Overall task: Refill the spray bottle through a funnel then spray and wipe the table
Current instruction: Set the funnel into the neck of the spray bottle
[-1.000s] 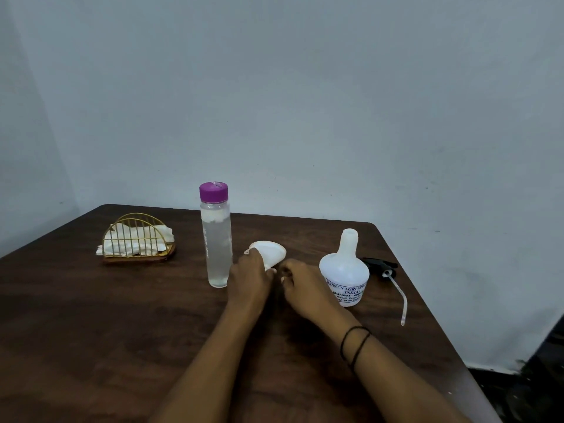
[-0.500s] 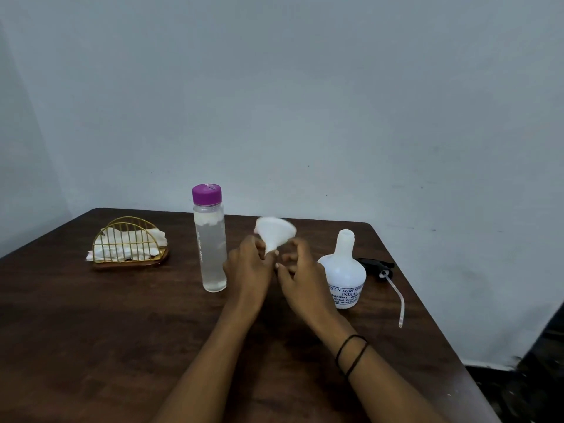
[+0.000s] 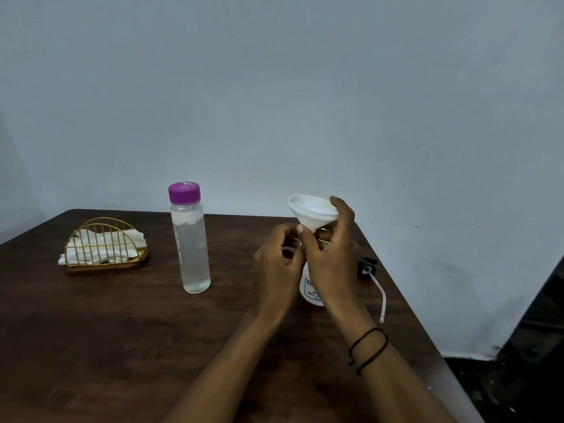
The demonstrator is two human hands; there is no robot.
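A white funnel is held upright above the white spray bottle, which is mostly hidden behind my hands. My right hand wraps the funnel's cone, thumb on its stem. My left hand pinches at the stem just to the left; the stem and the bottle's neck are hidden by my fingers. The black spray head with its clear dip tube lies on the table right of the bottle. A clear water bottle with a purple cap stands to the left, nearly full.
A gold wire holder with white cloths sits at the back left of the dark wooden table. The table's right edge runs close to the spray head, with dark floor beyond. A pale wall stands behind.
Both hands lifted the funnel off the table and carried it rightward and up, from beside the water bottle to over the spray bottle, turning it upright.
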